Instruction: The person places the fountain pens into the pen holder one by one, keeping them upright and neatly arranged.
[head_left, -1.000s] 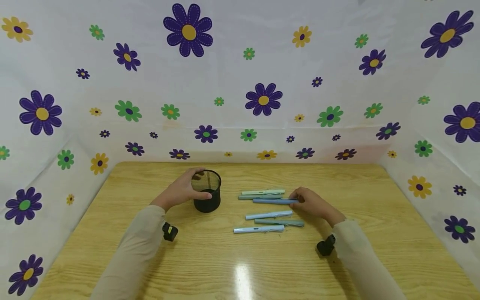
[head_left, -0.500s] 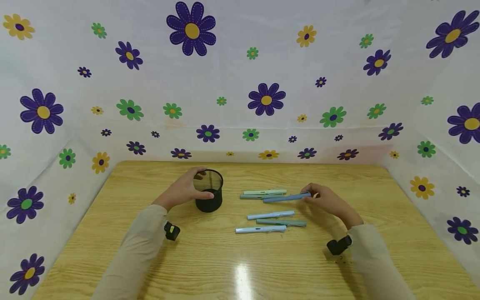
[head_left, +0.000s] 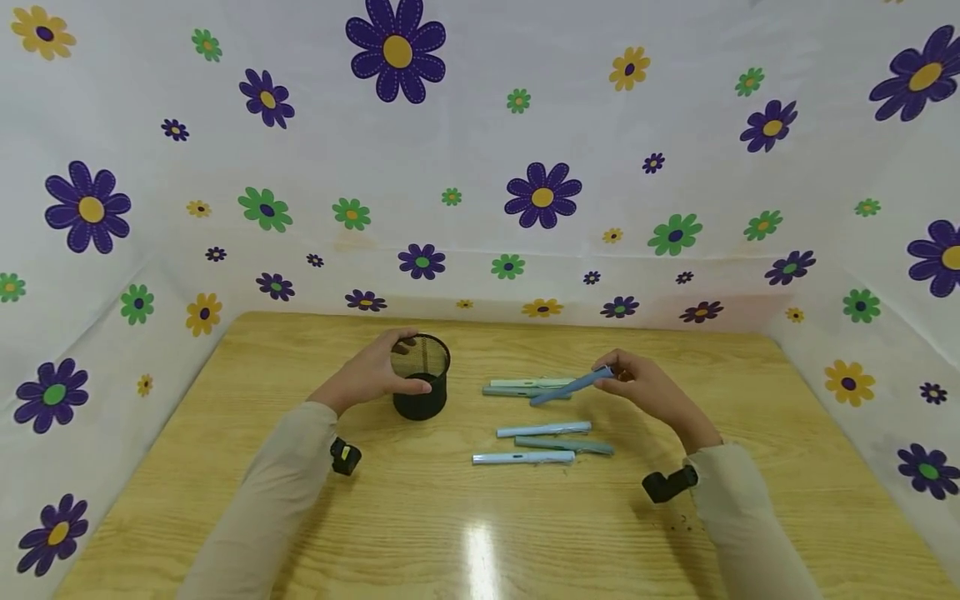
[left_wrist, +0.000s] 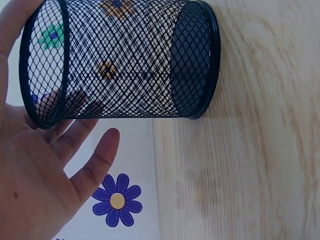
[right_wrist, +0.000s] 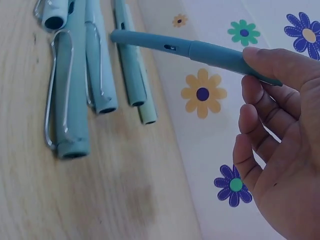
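In the head view my left hand [head_left: 370, 372] holds a black wire-mesh pen holder [head_left: 422, 400] near its rim, thumb in front and fingers round the far side. The holder stands upright on the table, and in the left wrist view its mesh [left_wrist: 120, 65] overlaps some of the fingers. My right hand [head_left: 651, 390] pinches a blue pen [head_left: 570, 386] by one end between thumb and index finger. The pen slants, with its held end raised and its other end low over a grey-green pen [head_left: 517, 391]. Alongside lies a pale green pen [head_left: 528, 383].
Nearer me on the wooden table [head_left: 420, 517] lie a light blue pen [head_left: 543, 429], a green pen [head_left: 562, 446] and another light blue pen [head_left: 521, 458]. A flower-printed cloth [head_left: 480, 225] rises at the table's back and sides.
My right hand has drawn the blue pen to the right and lifted its held end, so it now tilts. My left hand stays at the pen holder. The head view has shifted slightly.
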